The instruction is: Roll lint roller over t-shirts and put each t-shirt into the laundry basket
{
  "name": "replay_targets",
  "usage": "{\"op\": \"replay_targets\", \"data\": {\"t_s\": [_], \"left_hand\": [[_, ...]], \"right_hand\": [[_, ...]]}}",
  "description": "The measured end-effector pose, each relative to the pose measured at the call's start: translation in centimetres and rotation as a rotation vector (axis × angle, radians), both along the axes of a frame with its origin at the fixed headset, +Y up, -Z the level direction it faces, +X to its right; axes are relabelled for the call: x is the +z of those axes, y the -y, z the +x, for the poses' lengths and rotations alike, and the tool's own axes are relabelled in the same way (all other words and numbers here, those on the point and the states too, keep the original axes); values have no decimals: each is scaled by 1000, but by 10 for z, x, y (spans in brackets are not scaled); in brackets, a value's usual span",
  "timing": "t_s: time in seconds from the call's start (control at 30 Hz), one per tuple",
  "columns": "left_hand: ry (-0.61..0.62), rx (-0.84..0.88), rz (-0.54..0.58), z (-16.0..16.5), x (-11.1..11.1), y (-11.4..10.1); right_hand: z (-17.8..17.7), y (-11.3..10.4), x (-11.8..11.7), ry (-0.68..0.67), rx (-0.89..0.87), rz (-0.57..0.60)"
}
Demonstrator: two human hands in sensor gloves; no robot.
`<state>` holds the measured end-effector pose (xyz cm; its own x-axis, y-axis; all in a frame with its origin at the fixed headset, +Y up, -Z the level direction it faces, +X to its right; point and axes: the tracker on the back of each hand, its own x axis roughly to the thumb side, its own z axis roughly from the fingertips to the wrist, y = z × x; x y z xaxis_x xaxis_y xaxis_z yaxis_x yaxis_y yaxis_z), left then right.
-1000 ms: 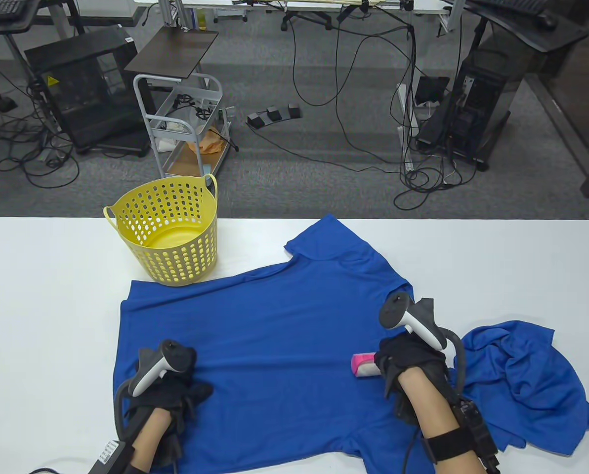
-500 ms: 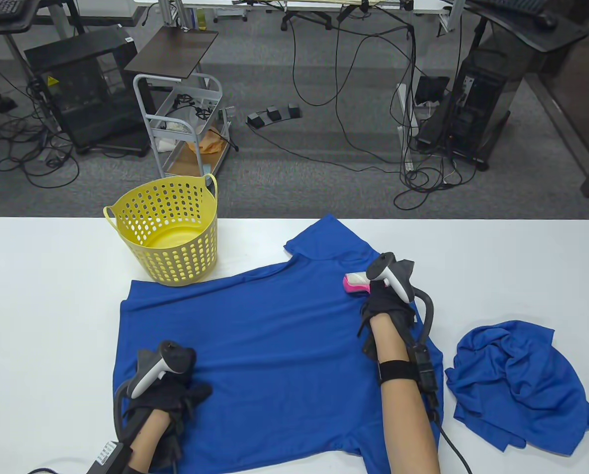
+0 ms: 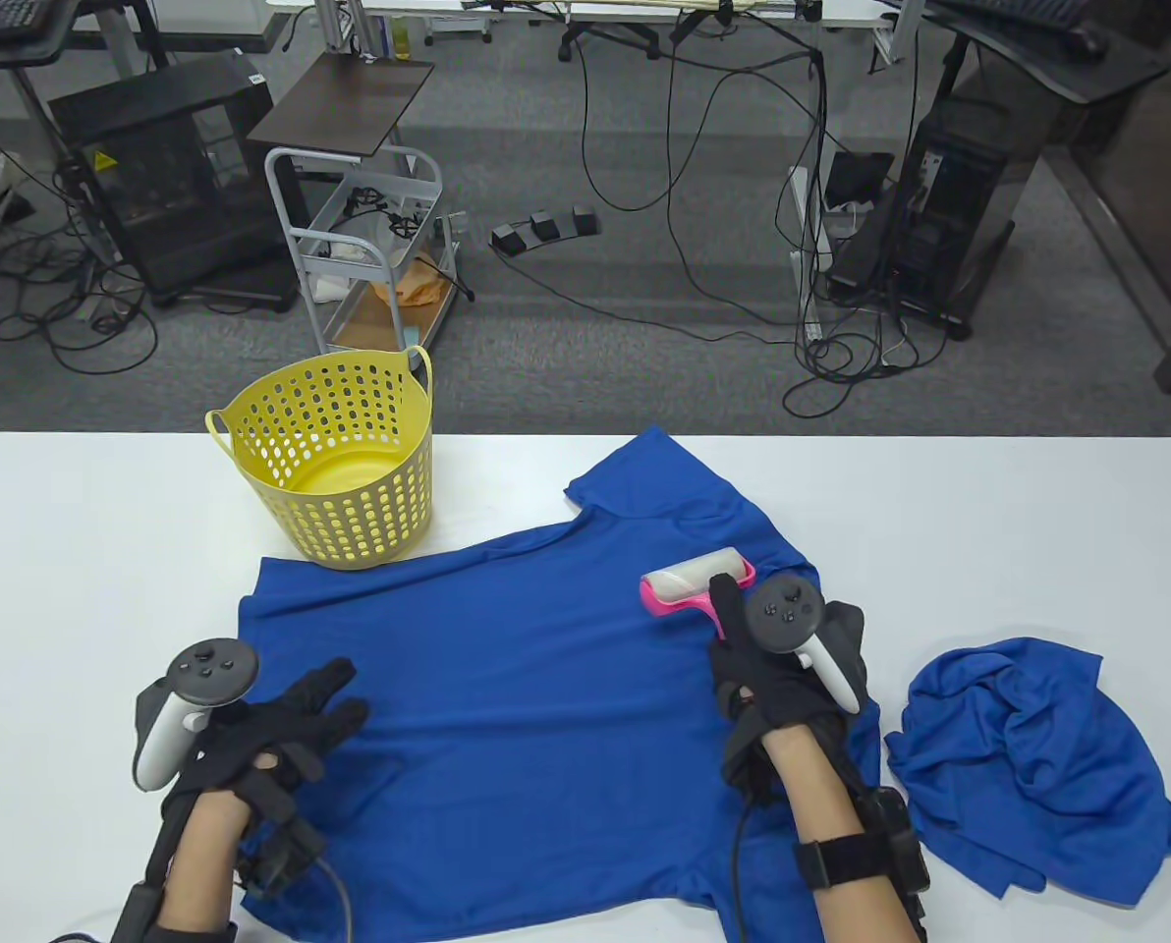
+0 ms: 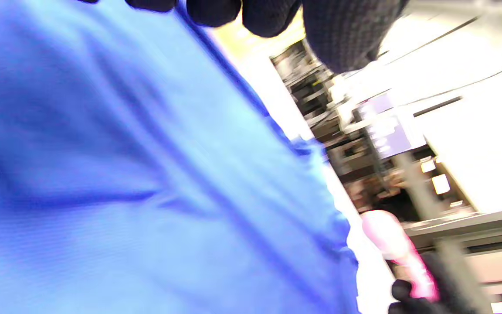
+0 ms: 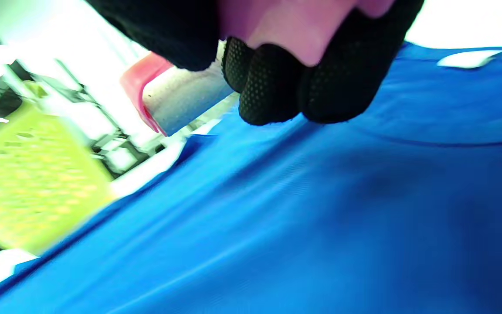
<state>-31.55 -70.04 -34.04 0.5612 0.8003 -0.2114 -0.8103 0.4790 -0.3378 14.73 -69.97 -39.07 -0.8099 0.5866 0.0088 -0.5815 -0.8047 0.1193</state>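
Note:
A blue t-shirt point(image 3: 546, 688) lies spread flat on the white table point(image 3: 75, 589). My right hand point(image 3: 757, 668) grips the pink handle of a lint roller point(image 3: 696, 580), whose white roll sits over the shirt's upper right part near the collar. The right wrist view shows the fingers point(image 5: 277, 83) curled round the pink handle, with the lint roller point(image 5: 181, 98) just above the cloth. My left hand point(image 3: 286, 722) lies with fingers spread straight on the shirt's left part. A yellow laundry basket point(image 3: 335, 462) stands at the shirt's far left corner, with nothing visible inside it.
A second blue t-shirt point(image 3: 1032, 766) lies crumpled at the right of the table. Beyond the far edge are a grey cart point(image 3: 369, 255), cables and computer cases on the floor.
My right hand pushed the roller up the shirt toward the collar, then drew back a little and turned so the roll lies crosswise. My left hand rolled over and spread its fingers, shifting slightly left.

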Motion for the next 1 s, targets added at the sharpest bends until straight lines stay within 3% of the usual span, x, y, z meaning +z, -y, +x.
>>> {"op": "replay_targets", "data": {"t_s": [0.2, 0.37, 0.47, 0.67, 0.77, 0.87, 0.93, 1.0], "left_hand": [[184, -171, 226, 69, 20, -45], [265, -148, 147, 133, 31, -39], [232, -74, 130, 155, 30, -26], [202, 59, 169, 166, 27, -12], [228, 84, 195, 167, 32, -15], [195, 69, 269, 167, 36, -19], [129, 42, 341, 162, 38, -24], [107, 14, 340, 147, 36, -28]], "right_hand": [[-59, -9, 44, -143, -159, 155], [-105, -12, 75, -232, -244, 282], [-117, -11, 87, -245, -124, 390], [-118, -1, 90, -448, -243, 254], [-110, -2, 96, -524, -307, 289], [-101, -10, 104, -467, -238, 363], [-85, -19, 111, -348, -73, 491], [-61, -22, 110, -221, 85, 558]]}}
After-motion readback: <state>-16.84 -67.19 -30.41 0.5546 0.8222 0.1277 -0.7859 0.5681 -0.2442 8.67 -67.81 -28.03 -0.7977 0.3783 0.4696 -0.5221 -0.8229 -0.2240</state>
